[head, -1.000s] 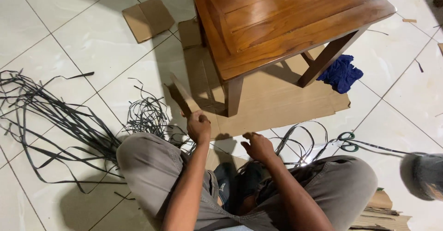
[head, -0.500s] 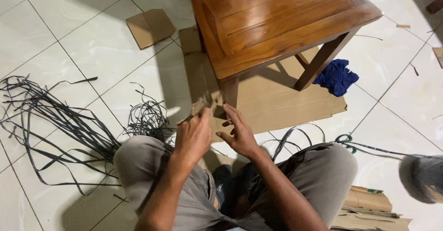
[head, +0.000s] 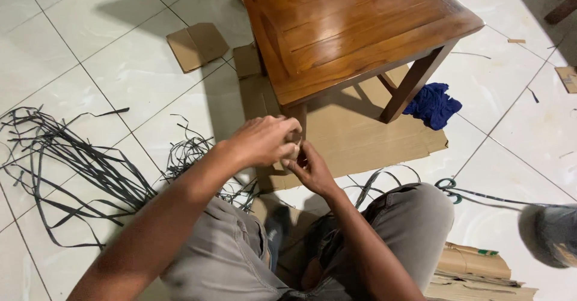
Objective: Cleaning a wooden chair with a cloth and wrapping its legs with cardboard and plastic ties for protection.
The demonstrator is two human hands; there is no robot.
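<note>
My left hand (head: pixel 264 138) is curled around a small piece of cardboard (head: pixel 293 151) and presses it against the front leg (head: pixel 299 113) of a brown wooden table (head: pixel 354 30). Most of that piece is hidden under my fingers. Just below, my right hand (head: pixel 309 170) reaches up to the same leg, its fingertips touching the cardboard under my left hand; whether it grips is hidden. I sit on the floor in grey trousers, my knees on either side of my arms.
The table stands on a flat cardboard sheet (head: pixel 360 135) over white tiles. Black strips (head: pixel 72 162) lie tangled at the left. A blue cloth (head: pixel 433 105), green-handled scissors (head: pixel 448 187), a cardboard scrap (head: pixel 197 45) and a cardboard stack (head: pixel 481 271) lie around.
My left hand has carried the cardboard piece from near my knee up to the table leg. My right hand has followed it from my lap to the leg.
</note>
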